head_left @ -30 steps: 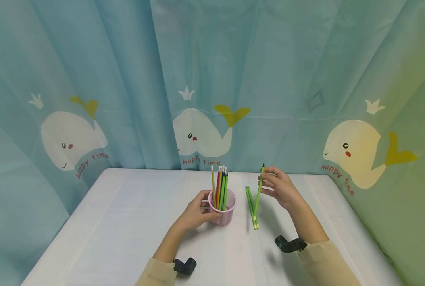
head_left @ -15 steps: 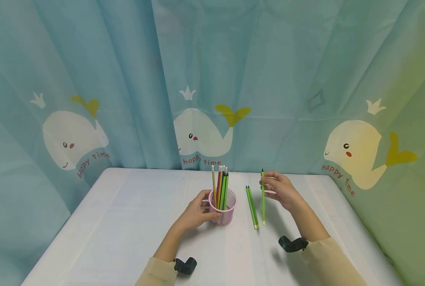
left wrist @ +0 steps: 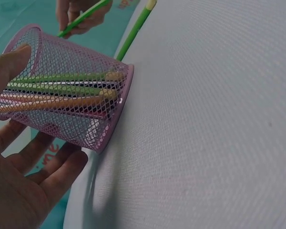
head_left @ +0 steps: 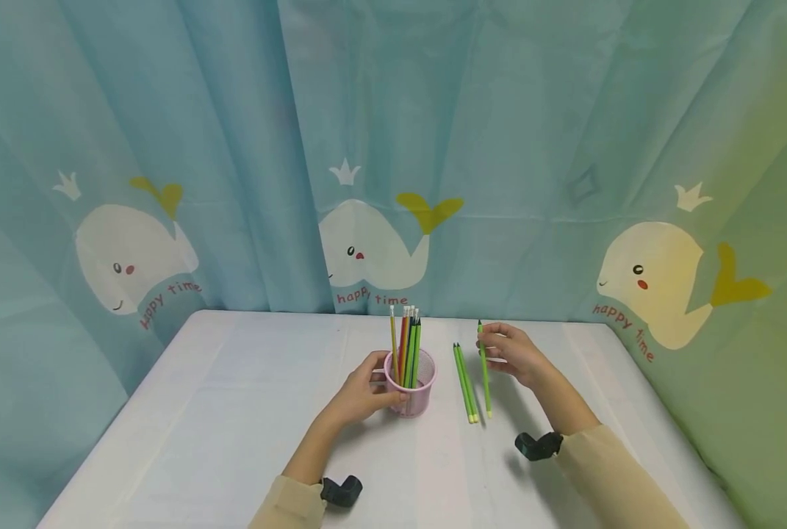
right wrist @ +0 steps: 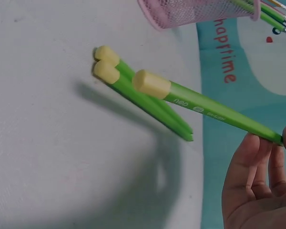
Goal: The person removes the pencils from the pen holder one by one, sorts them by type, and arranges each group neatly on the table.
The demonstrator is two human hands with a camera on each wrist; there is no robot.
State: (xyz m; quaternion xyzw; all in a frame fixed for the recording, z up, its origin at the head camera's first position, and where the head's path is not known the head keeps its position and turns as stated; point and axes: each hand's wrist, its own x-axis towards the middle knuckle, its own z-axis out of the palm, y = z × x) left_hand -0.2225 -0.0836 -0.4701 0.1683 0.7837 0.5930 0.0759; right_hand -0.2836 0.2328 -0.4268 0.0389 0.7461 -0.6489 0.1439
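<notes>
The left hand (head_left: 361, 393) grips the pink mesh cup (head_left: 421, 402) round its wall, thumb on the near side. The cup stands upright about midway between the left and right edges of the bench (head_left: 267, 397). The right hand (head_left: 515, 356) pinches a green pencil (head_left: 485, 378) near its dark tip, raised over the bench to the right of the cup, yellow end hanging down. Between them two green pencils (head_left: 464, 382) lie side by side on the bench, tips toward the far edge.

Pinched so high, the pencil probably swings a good deal at its lower end for any small turn of the wrist; it is best carried steep and slowly, its yellow end clear of the pair. A firm but light grip should steady the cup without denting the mesh.

In the cup stand the mixed pencils (head_left: 409, 345): green ones with dark tips up and yellow ends at the base, others, among them yellow and red, with pale ends up. They crowd together, so an exact count is unclear. Some room shows on the cup's right side.
</notes>
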